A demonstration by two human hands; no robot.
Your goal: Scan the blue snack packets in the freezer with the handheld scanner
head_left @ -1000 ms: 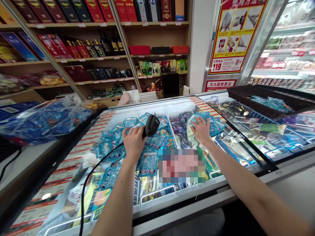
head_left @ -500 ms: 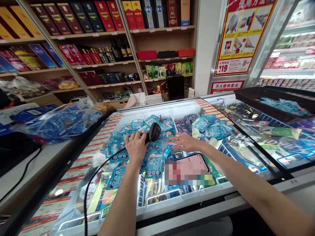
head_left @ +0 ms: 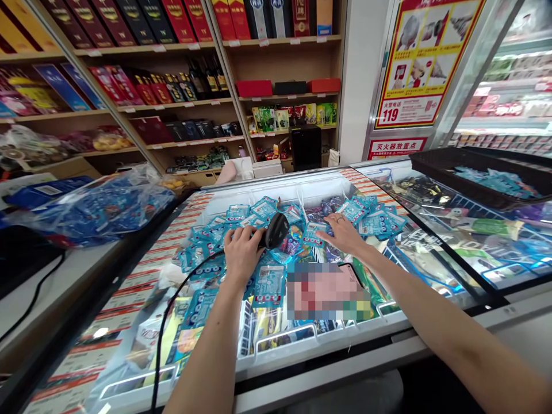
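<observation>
My left hand (head_left: 242, 253) is wrapped around the handle of a black corded barcode scanner (head_left: 277, 231), whose head points right over a pile of small blue snack packets (head_left: 269, 284). To the right, my right hand (head_left: 342, 233) has its thumb and fingers on one blue packet (head_left: 316, 233), partly covering it. Beyond that hand lies a second group of blue packets (head_left: 379, 221). A phone (head_left: 351, 276) with a blurred screen rests on the glass top in front of my right forearm.
Under me is a glass-topped chest freezer (head_left: 319, 368) with bagged goods inside. A clear plastic bag (head_left: 107, 201) of blue packets sits at left. On the right stands a dark tray (head_left: 435, 164) holding blue packets. The scanner's cord (head_left: 166, 322) runs down beside my left forearm.
My right hand has moved right and away from me, with a blue packet at its fingertips now. My left hand and the scanner have shifted only slightly to the right.
</observation>
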